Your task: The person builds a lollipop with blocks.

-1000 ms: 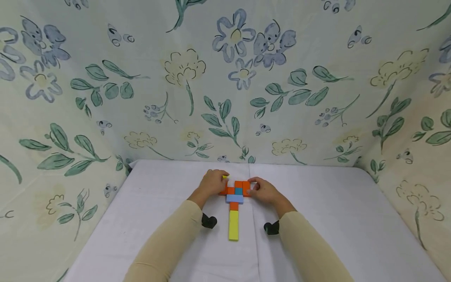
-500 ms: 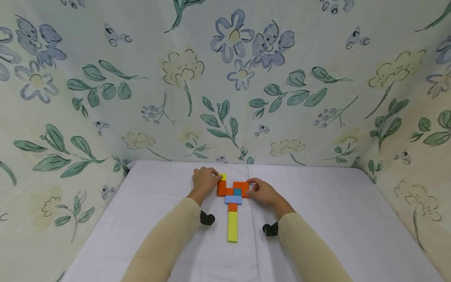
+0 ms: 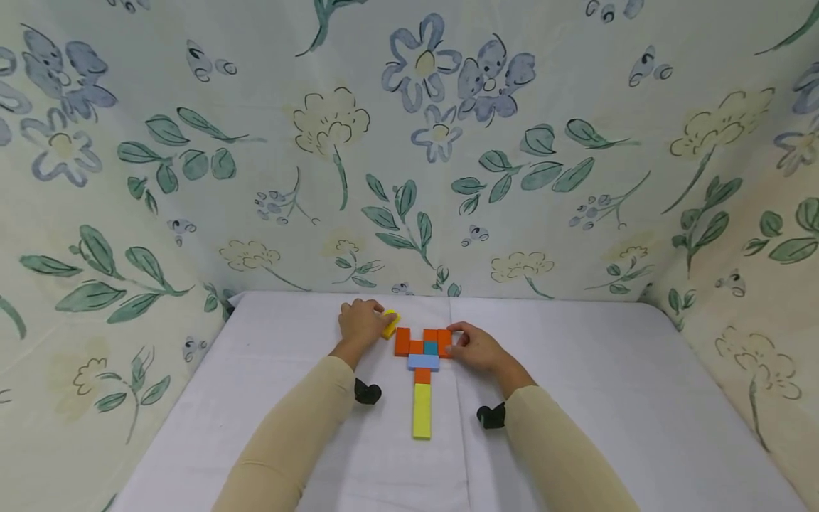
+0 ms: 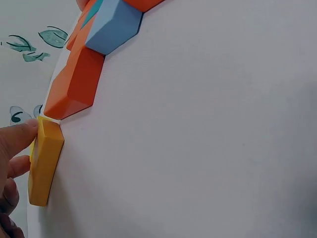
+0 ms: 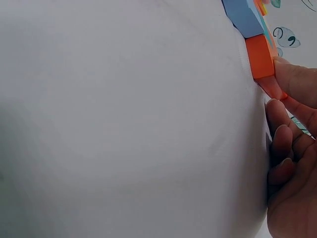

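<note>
My left hand [image 3: 360, 321] pinches a yellow block [image 3: 389, 324] between thumb and fingers; the block is tilted and stands apart from the flat arrangement. In the left wrist view that yellow block [image 4: 45, 158] lies near the end of an upright-set orange block [image 4: 81, 82]. At the other side my right hand [image 3: 478, 348] grips the outer orange block [image 3: 444, 343] with thumb and index finger, other fingers curled below it. Between them sit a light blue block [image 3: 424, 363], a teal block [image 3: 431, 348] and smaller orange blocks [image 3: 416, 347].
Below the light blue block come an orange block [image 3: 422, 376] and a long yellow block [image 3: 421, 412], in a line toward me. A white cloth [image 3: 544, 427] covers the table. Flower-patterned fabric [image 3: 409, 178] hangs behind and at both sides.
My left hand has moved left, drawing the yellow block away from the top of the left orange block and turning it aslant. My right hand stays at the right orange block.
</note>
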### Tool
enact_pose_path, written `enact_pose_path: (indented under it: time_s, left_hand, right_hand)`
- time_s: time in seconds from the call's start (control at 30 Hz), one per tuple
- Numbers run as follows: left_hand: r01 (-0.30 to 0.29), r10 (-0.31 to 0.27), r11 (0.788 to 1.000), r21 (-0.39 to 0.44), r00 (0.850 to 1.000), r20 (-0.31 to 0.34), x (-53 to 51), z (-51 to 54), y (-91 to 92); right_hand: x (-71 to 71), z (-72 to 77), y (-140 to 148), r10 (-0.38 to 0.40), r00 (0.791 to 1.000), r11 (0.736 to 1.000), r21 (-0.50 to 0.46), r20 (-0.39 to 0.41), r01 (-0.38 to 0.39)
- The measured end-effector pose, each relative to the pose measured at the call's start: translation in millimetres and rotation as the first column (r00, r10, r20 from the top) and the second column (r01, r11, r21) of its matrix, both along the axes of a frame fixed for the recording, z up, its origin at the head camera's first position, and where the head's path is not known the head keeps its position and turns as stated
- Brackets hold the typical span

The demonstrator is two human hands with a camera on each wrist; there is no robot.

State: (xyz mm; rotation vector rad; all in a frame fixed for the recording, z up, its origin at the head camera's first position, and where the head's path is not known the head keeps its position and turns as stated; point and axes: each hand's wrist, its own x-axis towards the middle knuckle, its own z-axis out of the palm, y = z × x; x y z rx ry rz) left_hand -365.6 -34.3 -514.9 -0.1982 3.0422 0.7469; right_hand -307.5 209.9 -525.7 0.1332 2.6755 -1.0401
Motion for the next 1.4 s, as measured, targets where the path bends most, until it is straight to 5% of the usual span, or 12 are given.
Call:
enact_pose_path:
  time_s: [0.27, 0.53, 0.87, 1.0, 1.13, 1.4]
  left_hand:
    - [0.047, -0.047, 0.999, 0.007, 0.999, 0.026, 0.0, 3.3, -6.3]
    - [0.014, -0.015, 0.999, 0.03, 0.999, 0.042, 0.1, 5.7, -4.3]
    - [0.019, -0.019, 0.999, 0.026, 1.0, 0.008, 0.7, 0.0, -3.8]
    - [0.084, -0.082, 0.996, 0.036, 0.995, -0.052, 1.2, 2.2, -5.3]
    - [0.243, -0.236, 0.968, 0.064, 0.967, -0.092, 0.0, 4.0, -3.7]
    - [0.455, -0.456, 0.888, 0.065, 0.89, -0.005, -0.8, 3.5, 4.9]
  right_hand:
    - [-0.4, -0.4, 1, -0.002, 1.0, 1.0, -0.02, 0.007, 0.002]
    - [-0.7, 2.1, 1, -0.008, 1.0, 1.0, -0.028, 0.015, 0.009]
    - [0.3, 2.6, 0, -0.013, 1.0, 1.0, -0.024, 0.023, 0.014]
    - [0.0, 2.5, 0, -0.02, 0.999, 1.0, -0.024, 0.032, 0.02]
    - [-0.8, 2.7, 0, -0.021, 0.999, 1.0, -0.013, 0.032, 0.022]
    - [-1.2, 3.4, 0, -0.01, 0.999, 1.0, -0.011, 0.033, 0.01]
